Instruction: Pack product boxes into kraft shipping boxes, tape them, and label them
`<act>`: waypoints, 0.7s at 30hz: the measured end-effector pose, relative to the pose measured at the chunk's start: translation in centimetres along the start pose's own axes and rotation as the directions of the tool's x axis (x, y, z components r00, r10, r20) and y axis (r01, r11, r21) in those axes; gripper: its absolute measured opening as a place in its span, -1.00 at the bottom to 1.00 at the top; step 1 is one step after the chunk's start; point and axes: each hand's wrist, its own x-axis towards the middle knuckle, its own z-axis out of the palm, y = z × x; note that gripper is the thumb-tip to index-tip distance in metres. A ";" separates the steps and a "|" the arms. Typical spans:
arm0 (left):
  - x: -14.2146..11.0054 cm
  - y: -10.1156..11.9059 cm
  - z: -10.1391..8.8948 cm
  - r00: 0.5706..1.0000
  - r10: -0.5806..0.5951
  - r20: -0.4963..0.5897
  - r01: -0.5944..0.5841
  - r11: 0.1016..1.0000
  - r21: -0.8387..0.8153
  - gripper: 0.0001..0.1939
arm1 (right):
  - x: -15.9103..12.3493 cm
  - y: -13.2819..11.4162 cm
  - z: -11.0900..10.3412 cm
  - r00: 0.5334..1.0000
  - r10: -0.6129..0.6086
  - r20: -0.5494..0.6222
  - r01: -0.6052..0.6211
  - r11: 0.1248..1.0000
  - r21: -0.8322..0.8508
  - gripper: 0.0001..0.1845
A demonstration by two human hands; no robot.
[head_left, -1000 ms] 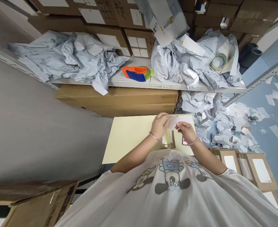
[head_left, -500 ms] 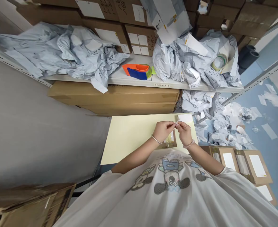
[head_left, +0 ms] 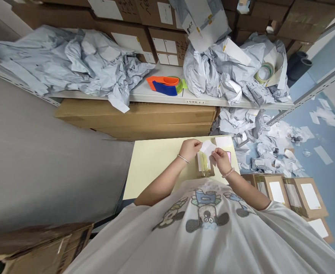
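White paper slip (head_left: 208, 148), slightly bent, between left hand (head_left: 189, 149) and right hand (head_left: 222, 160)

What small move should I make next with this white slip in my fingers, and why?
Probably lower the white paper slip onto the kraft-paper package. Your left hand and right hand both pinch it directly above that package, while another white slip lies apart on the pale yellow table.
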 end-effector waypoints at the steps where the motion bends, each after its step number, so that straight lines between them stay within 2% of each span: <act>1: 0.7 -0.6 -0.5 0.997 -0.070 0.017 0.071 0.994 -0.082 -0.79 | -0.1 0.4 -0.6 0.999 0.037 -0.002 -0.037 0.999 0.013 -0.56; 4: 2.5 -2.3 -2.5 0.972 -0.228 0.059 0.235 0.927 -0.293 -0.79 | -0.7 2.4 -3.7 0.987 0.149 -0.059 -0.147 0.989 0.026 -0.60; 5: 2.9 -2.8 -3.1 0.968 -0.248 0.042 0.248 0.913 -0.325 -0.78 | -1.0 3.2 -5.2 0.977 0.187 -0.099 -0.187 0.982 0.018 -0.62; 7: 3.5 -3.6 -4.1 0.971 -0.230 -0.062 0.198 0.926 -0.321 -0.76 | -1.6 5.1 -8.7 0.937 0.262 -0.232 -0.270 0.963 -0.004 -0.67; 9: 3.6 -4.1 -4.4 0.968 -0.124 -0.217 0.077 0.974 -0.215 -0.74 | -2.3 6.8 -12.9 0.846 0.320 -0.427 -0.368 0.929 -0.032 -0.73; 11: 3.3 -4.3 -3.4 0.957 0.062 -0.285 -0.080 0.995 -0.052 -0.76 | -2.7 8.2 -17.1 0.719 0.325 -0.614 -0.446 0.893 -0.050 -0.79; 12: 3.0 -4.5 -2.5 0.956 0.157 -0.248 -0.159 0.987 0.013 -0.78 | -2.8 8.7 -19.0 0.660 0.311 -0.684 -0.473 0.879 -0.057 -0.82; 13: 2.5 -4.7 -1.3 0.957 0.236 -0.167 -0.231 0.972 0.048 -0.80 | -2.8 9.0 -20.7 0.610 0.296 -0.735 -0.490 0.870 -0.057 -0.85; 15: 1.3 -5.5 1.7 0.947 0.317 0.055 -0.319 0.947 0.027 -0.83 | -2.5 9.2 -23.3 0.543 0.283 -0.790 -0.511 0.858 -0.044 -0.90; 16: 0.6 -6.2 3.3 0.934 0.320 0.159 -0.323 0.946 -0.004 -0.84 | -2.2 9.2 -24.2 0.520 0.287 -0.805 -0.516 0.856 -0.028 -0.91; 18: -0.9 -8.1 6.3 0.913 0.287 0.290 -0.280 0.958 -0.067 -0.86 | -1.5 9.0 -25.4 0.486 0.300 -0.821 -0.521 0.854 0.004 -0.90; 21: -2.9 -11.5 9.0 0.852 0.263 0.454 -0.264 0.963 -0.061 -0.89 | -0.5 9.0 -26.3 0.457 0.313 -0.832 -0.530 0.848 0.028 -0.84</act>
